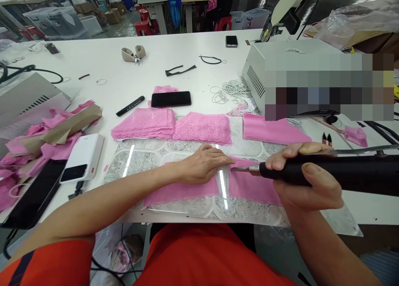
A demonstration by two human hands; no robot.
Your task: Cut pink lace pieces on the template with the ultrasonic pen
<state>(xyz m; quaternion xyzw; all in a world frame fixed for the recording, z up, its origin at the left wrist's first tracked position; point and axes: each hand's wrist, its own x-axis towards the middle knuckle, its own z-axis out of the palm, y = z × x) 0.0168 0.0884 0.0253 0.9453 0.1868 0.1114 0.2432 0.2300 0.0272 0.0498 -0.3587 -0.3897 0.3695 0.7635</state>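
My right hand (311,178) is wrapped round a thick black handheld tool (352,171). The tool's thin metal tip points left and meets the pink fabric (252,186) near my left fingertips. My left hand (204,163) lies flat, palm down, on pink fabric and a clear plastic template, with its fingers pointing right. Behind my hands lie a stack of pink lace pieces (146,124), another lace piece (204,128) and a smooth pink piece (271,129).
A phone (171,99) and a black marker (130,106) lie beyond the lace. Pink scraps (56,130) and a white power bank (84,158) are at left. A grey machine box (255,74) and coiled white cords (233,88) stand back right.
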